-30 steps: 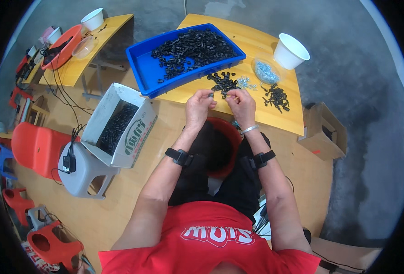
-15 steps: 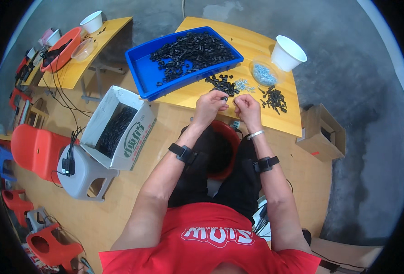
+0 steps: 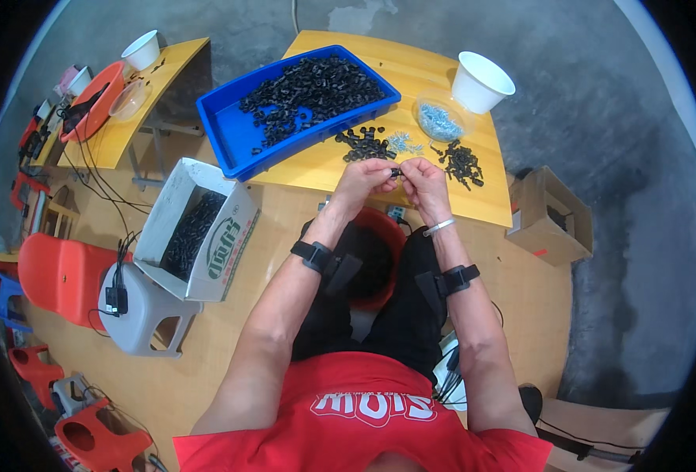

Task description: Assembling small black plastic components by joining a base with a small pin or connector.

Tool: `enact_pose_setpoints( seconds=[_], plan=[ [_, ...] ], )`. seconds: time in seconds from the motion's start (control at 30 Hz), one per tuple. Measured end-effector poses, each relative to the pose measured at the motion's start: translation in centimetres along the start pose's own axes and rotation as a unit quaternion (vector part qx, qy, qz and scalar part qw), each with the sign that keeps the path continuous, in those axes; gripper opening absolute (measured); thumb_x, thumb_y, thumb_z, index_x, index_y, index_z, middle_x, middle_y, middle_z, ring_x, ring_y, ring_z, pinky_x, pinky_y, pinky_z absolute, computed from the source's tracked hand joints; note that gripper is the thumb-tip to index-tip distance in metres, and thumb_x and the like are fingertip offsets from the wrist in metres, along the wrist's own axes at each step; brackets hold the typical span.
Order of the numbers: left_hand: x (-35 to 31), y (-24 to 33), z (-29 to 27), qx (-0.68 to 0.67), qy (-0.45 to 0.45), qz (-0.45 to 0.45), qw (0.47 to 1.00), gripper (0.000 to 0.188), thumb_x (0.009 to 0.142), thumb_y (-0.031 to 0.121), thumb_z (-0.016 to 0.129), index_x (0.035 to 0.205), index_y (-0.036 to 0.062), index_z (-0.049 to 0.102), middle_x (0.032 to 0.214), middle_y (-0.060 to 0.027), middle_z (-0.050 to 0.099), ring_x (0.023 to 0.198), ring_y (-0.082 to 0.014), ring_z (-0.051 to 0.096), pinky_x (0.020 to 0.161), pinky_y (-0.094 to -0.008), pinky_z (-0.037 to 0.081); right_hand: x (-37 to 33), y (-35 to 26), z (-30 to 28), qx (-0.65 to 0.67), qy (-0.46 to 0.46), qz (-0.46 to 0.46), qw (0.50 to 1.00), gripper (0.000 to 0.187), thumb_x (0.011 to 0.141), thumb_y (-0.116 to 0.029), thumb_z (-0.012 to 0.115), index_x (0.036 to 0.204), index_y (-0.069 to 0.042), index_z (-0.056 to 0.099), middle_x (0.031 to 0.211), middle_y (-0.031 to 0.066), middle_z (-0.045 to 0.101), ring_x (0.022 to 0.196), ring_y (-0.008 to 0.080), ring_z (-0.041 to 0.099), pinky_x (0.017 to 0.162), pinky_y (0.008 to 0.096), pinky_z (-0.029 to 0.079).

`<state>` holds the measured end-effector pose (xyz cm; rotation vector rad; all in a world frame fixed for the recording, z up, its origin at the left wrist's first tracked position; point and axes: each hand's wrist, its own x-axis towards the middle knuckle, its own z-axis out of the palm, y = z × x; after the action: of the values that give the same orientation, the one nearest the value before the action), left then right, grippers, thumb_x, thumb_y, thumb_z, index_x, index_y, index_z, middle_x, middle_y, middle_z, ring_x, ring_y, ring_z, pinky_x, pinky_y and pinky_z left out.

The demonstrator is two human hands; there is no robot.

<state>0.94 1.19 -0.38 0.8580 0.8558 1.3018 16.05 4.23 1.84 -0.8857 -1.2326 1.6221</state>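
Observation:
Close to the table's front edge, my two hands meet at the fingertips. My left hand (image 3: 366, 181) is closed in a pinch on a small black plastic part (image 3: 396, 172). My right hand (image 3: 426, 186) is pinched against the other side of that part; whatever lies between its fingertips is too small to make out. Just beyond them on the table are a pile of black plastic pieces (image 3: 366, 144), a few silvery screws (image 3: 403, 142) and, to the right, a heap of smaller black parts (image 3: 461, 164).
A blue tray (image 3: 230, 130) of black pieces, a clear bowl (image 3: 440, 119) of screws and a white tub (image 3: 482, 82) stand on the yellow table (image 3: 474, 206). Below are a red bucket (image 3: 396, 240) between my legs, a white carton (image 3: 220, 256) left and a brown carton (image 3: 548, 224) right.
My hands, apart before, have come together, the right one moving in to the black part held in the left. The view has shifted slightly, so the table sits further left.

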Motion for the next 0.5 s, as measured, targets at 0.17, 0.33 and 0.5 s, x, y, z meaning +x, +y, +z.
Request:
enact_pose_setpoints(
  seconds=[0.17, 0.33, 0.5],
  plan=[
    [-0.1, 0.1, -0.2, -0.006, 0.002, 0.001, 1.000, 0.015, 0.088, 0.007, 0.053, 0.100, 0.0040, 0.060, 0.080, -0.0015, 0.062, 0.070, -0.0069, 0.057, 0.065, -0.0190, 0.048, 0.0, 0.0, 0.5, -0.017, 0.009, 0.001, 1.000, 0.015, 0.085, -0.019, 0.061, 0.078, -0.006, 0.057, 0.056, -0.0035, 0.050, 0.040, 0.0025, 0.039, 0.033, 0.0159, 0.025],
    [0.1, -0.2, -0.6, 0.001, -0.004, 0.004, 1.000, 0.013, 0.088, 0.007, 0.053, 0.099, 0.0045, 0.059, 0.081, -0.0023, 0.062, 0.070, -0.0071, 0.057, 0.065, -0.0191, 0.048, 0.2, 0.3, -0.2, 0.046, -0.010, 0.033, 0.998, 0.011, 0.085, -0.016, 0.061, 0.083, -0.005, 0.059, 0.064, -0.0008, 0.057, 0.046, 0.0033, 0.046, 0.036, 0.0152, 0.030],
    [0.0, -0.1, -0.5, 0.003, -0.007, 0.007, 1.000, 0.013, 0.088, 0.007, 0.053, 0.099, 0.0030, 0.058, 0.083, -0.0054, 0.063, 0.072, -0.0093, 0.060, 0.066, -0.0197, 0.050, 0.0, 0.2, -0.8, 0.074, -0.042, 0.066, 0.994, 0.008, 0.084, -0.010, 0.061, 0.088, -0.004, 0.060, 0.071, 0.0013, 0.060, 0.054, 0.0049, 0.052, 0.042, 0.0143, 0.035]
  ],
)
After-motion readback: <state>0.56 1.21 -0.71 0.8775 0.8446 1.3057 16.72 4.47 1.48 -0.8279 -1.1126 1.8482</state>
